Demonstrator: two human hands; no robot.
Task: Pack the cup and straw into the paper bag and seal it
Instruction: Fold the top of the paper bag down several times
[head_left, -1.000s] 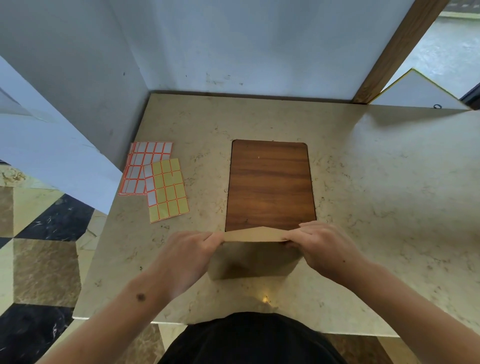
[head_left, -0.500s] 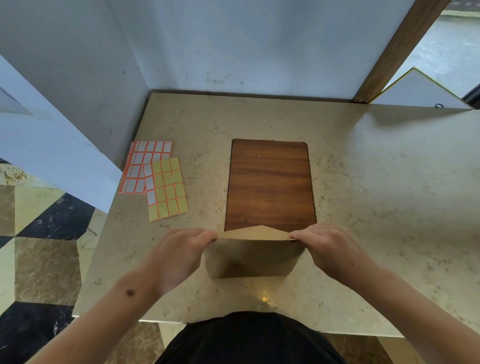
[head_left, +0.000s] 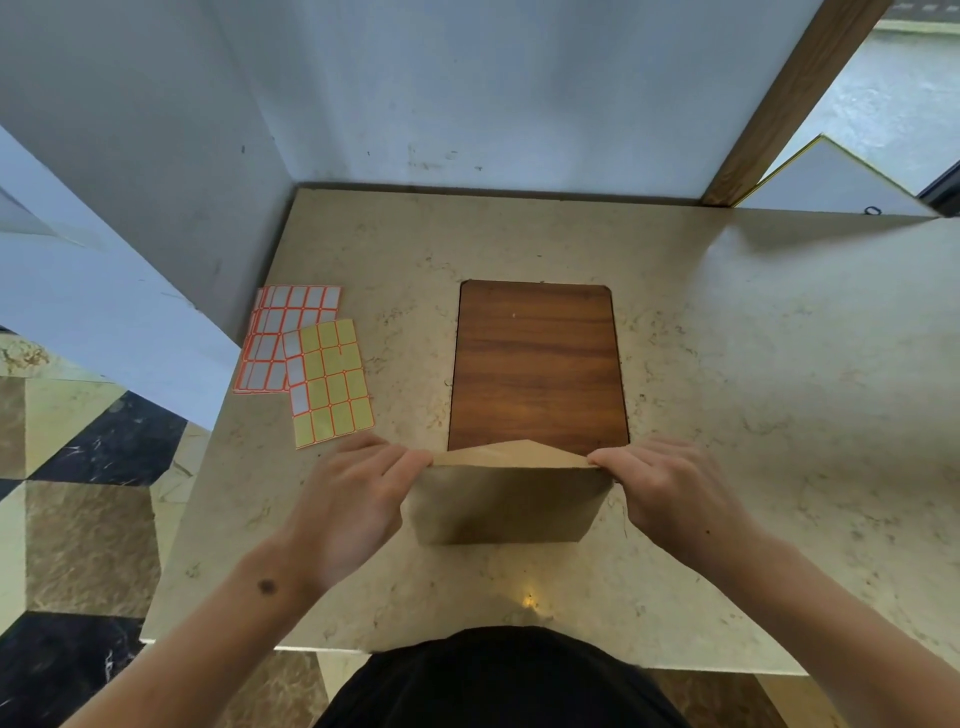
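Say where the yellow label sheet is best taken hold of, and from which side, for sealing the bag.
Probably the near corner of the yellow label sheet, approached from the front-left with the left hand. It lies flat on the counter, its far-left part overlapping the orange-bordered sheet; the near corner rests on bare stone, closest to that hand, so it should peel up alone.

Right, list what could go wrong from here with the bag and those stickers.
1. Both hands, left and right, pinch the paper bag only at its top corners; an uneven fold could crease crooked.
2. The sticker sheets lie off to the left, away from the bag; freeing one grip to reach them may let the flap spring open.
3. The bag stands near the table front edge, so a push could tip it off.
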